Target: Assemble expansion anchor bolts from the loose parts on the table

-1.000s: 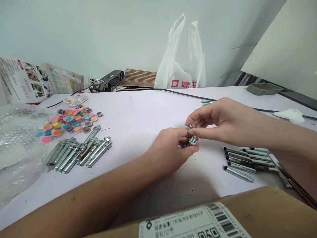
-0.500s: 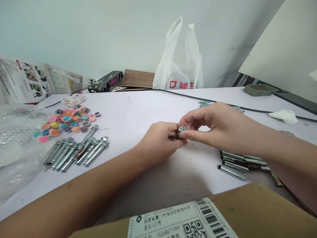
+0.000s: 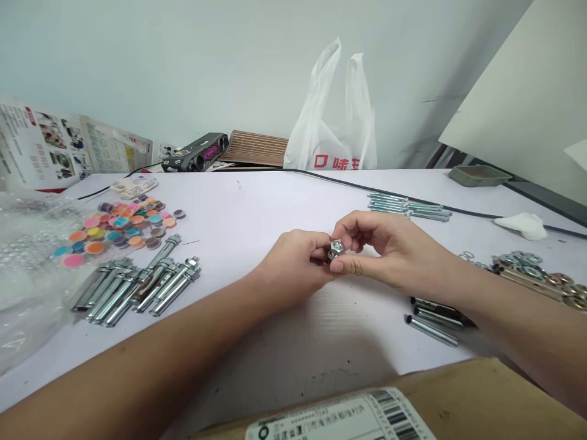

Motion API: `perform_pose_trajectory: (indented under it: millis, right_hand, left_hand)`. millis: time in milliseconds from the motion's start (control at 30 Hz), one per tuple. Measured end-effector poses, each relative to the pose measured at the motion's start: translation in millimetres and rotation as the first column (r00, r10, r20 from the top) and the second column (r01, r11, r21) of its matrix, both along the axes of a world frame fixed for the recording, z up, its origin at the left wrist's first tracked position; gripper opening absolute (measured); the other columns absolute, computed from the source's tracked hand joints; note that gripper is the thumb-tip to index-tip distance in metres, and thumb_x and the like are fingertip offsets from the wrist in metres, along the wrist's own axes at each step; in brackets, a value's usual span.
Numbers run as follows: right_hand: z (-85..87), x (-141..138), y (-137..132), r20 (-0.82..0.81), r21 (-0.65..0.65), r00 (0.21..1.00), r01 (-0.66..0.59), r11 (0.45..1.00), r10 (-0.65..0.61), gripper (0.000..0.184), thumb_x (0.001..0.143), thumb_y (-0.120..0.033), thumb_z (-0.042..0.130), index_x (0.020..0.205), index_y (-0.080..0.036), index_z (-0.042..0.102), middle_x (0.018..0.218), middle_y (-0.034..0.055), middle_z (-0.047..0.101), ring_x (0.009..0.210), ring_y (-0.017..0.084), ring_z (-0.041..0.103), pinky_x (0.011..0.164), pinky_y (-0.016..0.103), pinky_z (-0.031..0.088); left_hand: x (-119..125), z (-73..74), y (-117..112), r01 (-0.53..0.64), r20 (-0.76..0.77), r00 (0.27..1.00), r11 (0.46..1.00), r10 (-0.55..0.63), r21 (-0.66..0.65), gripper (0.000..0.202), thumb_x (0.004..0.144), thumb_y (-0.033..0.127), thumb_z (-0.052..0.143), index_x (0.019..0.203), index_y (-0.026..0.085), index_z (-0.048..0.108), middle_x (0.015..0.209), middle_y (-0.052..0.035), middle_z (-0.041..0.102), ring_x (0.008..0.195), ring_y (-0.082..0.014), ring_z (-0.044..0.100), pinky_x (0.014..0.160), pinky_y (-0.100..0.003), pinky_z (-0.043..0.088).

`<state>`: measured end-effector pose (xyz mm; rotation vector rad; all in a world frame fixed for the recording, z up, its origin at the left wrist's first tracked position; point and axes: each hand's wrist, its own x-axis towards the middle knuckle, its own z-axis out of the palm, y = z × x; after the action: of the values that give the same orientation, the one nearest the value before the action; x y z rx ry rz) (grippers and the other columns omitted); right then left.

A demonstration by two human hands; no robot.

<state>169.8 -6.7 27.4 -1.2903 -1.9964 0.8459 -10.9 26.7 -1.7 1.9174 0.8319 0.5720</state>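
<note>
Mid-desk, just above the white surface: left hand and right hand meeting fingertip to fingertip around one small piece of hardware.

Left hand curled almost shut, thumb and forefinger pinching a bolt. Nearly all of it hidden in the fist, so long axis only guessable: seemingly left to right, free end toward the right hand.

On that end, a hex nut, bright, bore turned up toward the camera. Right hand pinching the nut, thumb on the near side and forefinger on the far side, remaining fingers loosely bent behind. Nut thus squarely between both hands, touching both, gripped more by the right.

Round about, all well apart from the hands:
- Left: a heap of anchor bolts, lying slantwise.
- Beyond those: coloured discs.
- Near right, partly under the right forearm: plain sleeves.
- Far right: loose washers and nuts.
- Beyond the right hand: thin rods.
- At the near edge: a cardboard box.
</note>
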Motion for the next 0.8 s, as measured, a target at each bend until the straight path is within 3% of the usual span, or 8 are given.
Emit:
perform_pose_trajectory:
  millis: [133,267,333,433,533,667,733,800]
  right_hand:
    - [1.8,5.0,0.5,0.054,0.056,0.997,-0.062,0.996,0.059,0.034,0.076,-0.038,0.07,0.107,-0.027,0.066,0.089,0.0008,0.063,0.081,0.015,0.055,0.073,0.03,0.043]
    - [1.7,8.3,-0.1,-0.004,0.096,1.0,-0.008,0.995,0.008,0.014,0.077,-0.037,0.068,0.083,-0.025,0.072,0.081,0.0004,0.064,0.076,0.014,0.056,0.069,0.029,0.042]
    - [1.5,8.0,-1.2,-0.026,0.111,0.999,0.041,0.993,-0.038,0.015,0.077,-0.036,0.069,0.071,-0.022,0.069,0.076,0.0001,0.063,0.071,0.013,0.055,0.067,0.028,0.042]
    - [2.5,5.9,-4.1,-0.015,0.132,0.999,0.038,0.991,-0.036,0.013,0.079,-0.034,0.067,0.084,-0.022,0.068,0.081,0.0008,0.064,0.073,0.014,0.055,0.067,0.028,0.042]
    - [5.4,4.9,-7.0,0.013,0.129,0.999,-0.036,0.991,0.034,0.014,0.083,-0.035,0.062,0.085,-0.023,0.07,0.079,0.0015,0.063,0.071,0.014,0.054,0.064,0.028,0.041]
    - [8.4,4.5,-7.8,0.041,0.19,0.991,0.12,0.974,-0.13,0.032,0.086,-0.037,0.057,0.059,-0.02,0.06,0.059,-0.0005,0.053,0.057,0.011,0.045,0.054,0.028,0.034]
    - [8.3,2.9,-7.3,0.056,0.164,0.992,0.103,0.981,-0.114,0.023,0.086,-0.036,0.056,0.07,-0.022,0.064,0.068,-0.001,0.06,0.063,0.012,0.051,0.058,0.027,0.037]
    - [7.6,1.4,-6.9,0.059,0.113,0.998,0.006,0.994,-0.013,0.014,0.086,-0.034,0.057,0.086,-0.025,0.067,0.084,-0.0008,0.065,0.075,0.015,0.056,0.065,0.027,0.042]
  left_hand:
    - [0.2,2.2,-1.2,-0.013,-0.019,1.0,1.0,0.013,0.001,0.015,0.076,0.03,0.058,0.069,0.016,0.059,0.058,0.0052,0.052,0.059,-0.0092,0.045,0.056,-0.023,0.033]
    - [-0.3,4.4,-2.3,-0.01,-0.015,1.0,0.999,0.01,-0.035,0.011,0.075,0.027,0.06,0.078,0.018,0.065,0.07,0.0025,0.065,0.069,-0.0125,0.056,0.064,-0.024,0.041]
    - [-0.6,3.7,-1.9,-0.011,-0.009,1.0,0.998,0.01,-0.061,0.014,0.074,0.028,0.062,0.083,0.018,0.066,0.077,0.0008,0.069,0.073,-0.0144,0.06,0.068,-0.026,0.044]
    - [-0.9,1.1,-0.4,0.007,0.013,1.0,0.998,-0.007,-0.065,0.015,0.075,0.028,0.062,0.085,0.018,0.066,0.077,0.0001,0.069,0.075,-0.0151,0.062,0.071,-0.027,0.045]
    - [-0.9,-1.4,0.8,0.031,0.044,0.999,0.997,-0.028,-0.073,0.014,0.075,0.026,0.062,0.086,0.018,0.066,0.075,0.0003,0.068,0.077,-0.015,0.062,0.073,-0.027,0.046]
    - [-0.8,-2.1,1.0,0.033,0.063,0.998,0.99,-0.024,-0.134,0.015,0.074,0.027,0.064,0.085,0.018,0.065,0.078,-0.0004,0.068,0.075,-0.0145,0.062,0.071,-0.026,0.046]
    - [-0.7,-1.2,0.6,0.031,0.06,0.998,0.99,-0.023,-0.135,0.014,0.074,0.026,0.063,0.084,0.017,0.065,0.077,-0.0001,0.068,0.073,-0.014,0.062,0.069,-0.026,0.045]
    - [-0.8,-0.1,0.2,0.025,0.054,0.998,0.993,-0.018,-0.116,0.013,0.073,0.025,0.063,0.083,0.017,0.066,0.075,0.0004,0.068,0.073,-0.0144,0.062,0.07,-0.026,0.046]
